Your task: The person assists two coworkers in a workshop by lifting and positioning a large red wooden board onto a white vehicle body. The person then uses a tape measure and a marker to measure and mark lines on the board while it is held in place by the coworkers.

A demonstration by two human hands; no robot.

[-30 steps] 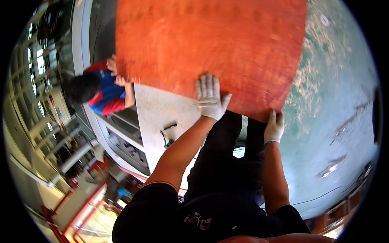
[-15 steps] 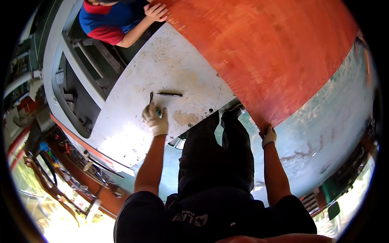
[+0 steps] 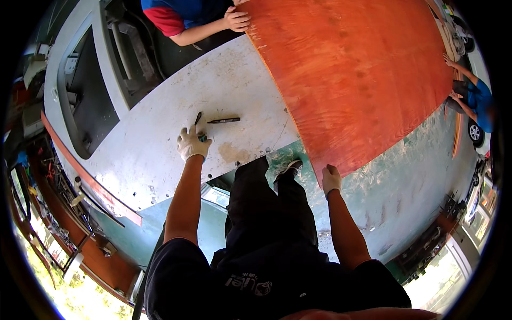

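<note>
My right hand (image 3: 332, 178), in a pale glove, grips the near corner of a large orange-stained plywood sheet (image 3: 352, 80). The sheet overlaps the right part of a worn white panel (image 3: 160, 117). Over that panel my left hand (image 3: 191, 145), also gloved, rests with its fingers apart. A small teal-and-black object (image 3: 202, 137) shows beside its fingers, partly covered; I cannot make out its kind. Just beyond the fingertips lies a short dark tool (image 3: 198, 118), and to the right of it a black pen-like marker (image 3: 224, 120).
At the far left, a co-worker's hand (image 3: 237, 20) holds the sheet's edge. Another person (image 3: 474, 96) in blue has hands at its right edge. A grey frame with openings (image 3: 109, 64) stands left. Tools lie on a brown bench (image 3: 104, 248). The floor (image 3: 394, 197) is green.
The whole view has shifted, and the person at the right has come into sight. My left fingers are spread more over the panel. My right hand keeps its hold on the sheet's corner.
</note>
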